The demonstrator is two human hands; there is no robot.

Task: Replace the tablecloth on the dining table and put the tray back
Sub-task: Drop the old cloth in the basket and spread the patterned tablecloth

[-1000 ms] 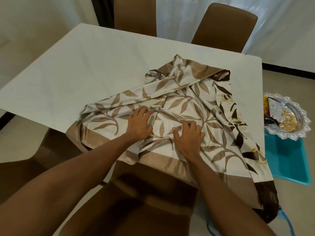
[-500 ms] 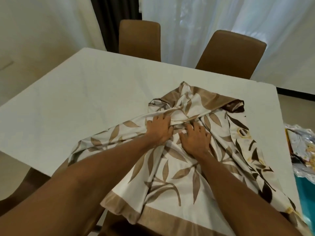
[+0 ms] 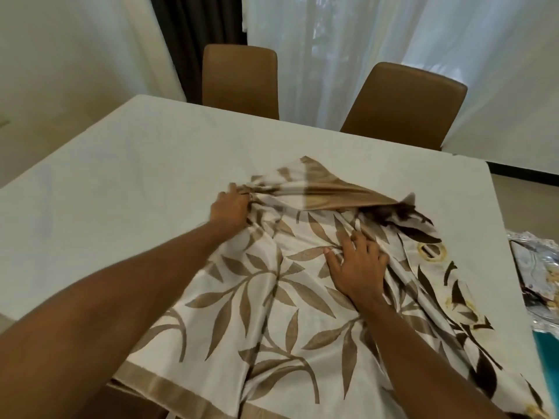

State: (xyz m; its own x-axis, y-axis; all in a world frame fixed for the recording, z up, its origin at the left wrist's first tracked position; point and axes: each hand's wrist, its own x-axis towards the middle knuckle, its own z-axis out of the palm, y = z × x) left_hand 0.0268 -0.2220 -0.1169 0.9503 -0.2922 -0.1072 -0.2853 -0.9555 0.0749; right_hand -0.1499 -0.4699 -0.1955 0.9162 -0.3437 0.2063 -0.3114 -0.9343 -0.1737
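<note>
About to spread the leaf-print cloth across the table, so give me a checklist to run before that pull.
1. Left hand gripping a bunched fold of the leaf-print tablecloth: ok.
2. Right hand flat on the cloth, pinning it: ok.
3. Bare part of the white table free of objects: ok.
4. Cloth fully unfolded: not ok, far end bunched.
5. Silver tray off the table, at right: ok.
6. Cloth squared to table edges: cannot tell.

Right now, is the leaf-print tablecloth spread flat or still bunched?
Still bunched. The tablecloth covers only the table's near right part, with gathered folds at its far end, gripped by the left hand; the right hand presses it flat.
</note>
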